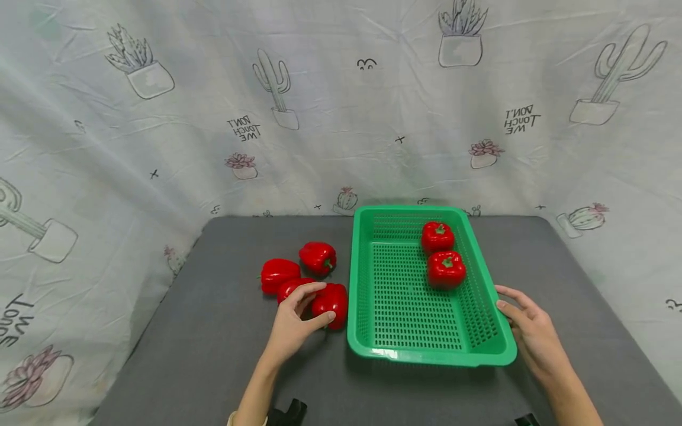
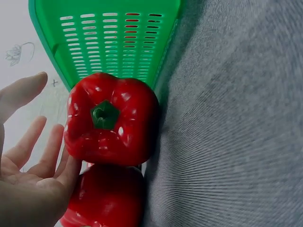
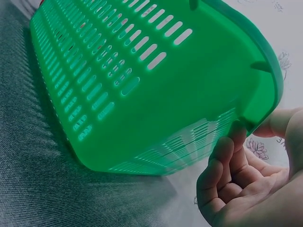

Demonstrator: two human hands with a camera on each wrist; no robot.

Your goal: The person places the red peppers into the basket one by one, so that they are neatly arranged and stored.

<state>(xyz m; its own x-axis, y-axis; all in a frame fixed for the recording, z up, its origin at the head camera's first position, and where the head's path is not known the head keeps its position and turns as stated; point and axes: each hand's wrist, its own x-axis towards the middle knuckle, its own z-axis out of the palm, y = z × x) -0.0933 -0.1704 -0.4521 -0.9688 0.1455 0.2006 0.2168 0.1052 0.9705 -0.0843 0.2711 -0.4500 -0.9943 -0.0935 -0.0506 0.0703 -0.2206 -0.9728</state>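
L hand (image 1: 292,328) is at the near red pepper (image 1: 331,300), which I log just beside the green basket (image 1: 426,357), at the basket's 9 o'clock; whether the two touch, I can't tell. L fingers are spread, thumb well apart, framing the pepper; no firm pinch seen. R hand (image 1: 535,331) is at the basket's approx. 4 o'clock, thumb & fingers pinching its rim. Two boxed peppers (image 1: 446,271) sit inside, btwn 12 and 2 o'clock; three loose peppers (image 1: 280,274) lie at 10 to 12 o'clock from the near one, on the grey tabletop (image 1: 224,331). Assessment: step in hand is prob. taking hold of the near pepper. Next move, imo, calls for closing L thumb & fingers round it, then lifting above rim ht., R hand steadying the basket. Glossy skin: poss. slip risk.
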